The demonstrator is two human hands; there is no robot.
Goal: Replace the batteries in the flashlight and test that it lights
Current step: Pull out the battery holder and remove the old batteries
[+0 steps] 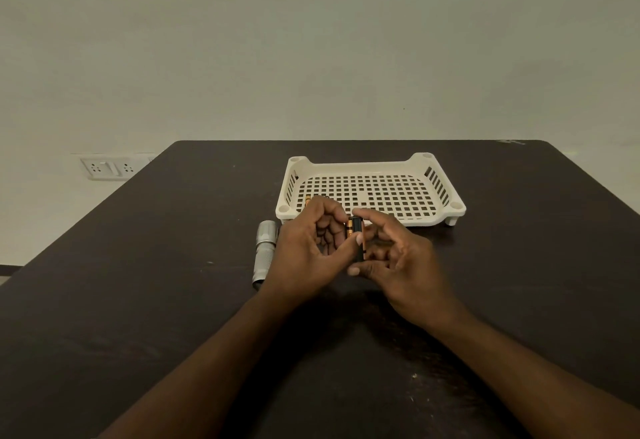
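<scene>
A black battery holder (358, 241) with orange-and-black batteries in it stands upright between my two hands, above the dark table (138, 300). My right hand (398, 262) holds it from the right with curled fingers and thumb. My left hand (308, 251) pinches a battery (349, 229) at the holder's upper left side. The silver flashlight body (264, 253) lies on the table just left of my left hand, its head pointing away. Another orange battery (307, 200) peeks out in the near left corner of the white tray (436, 164).
The white perforated tray stands beyond my hands, near the table's middle. A wall socket panel (110, 167) sits on the wall at the left, past the table's edge.
</scene>
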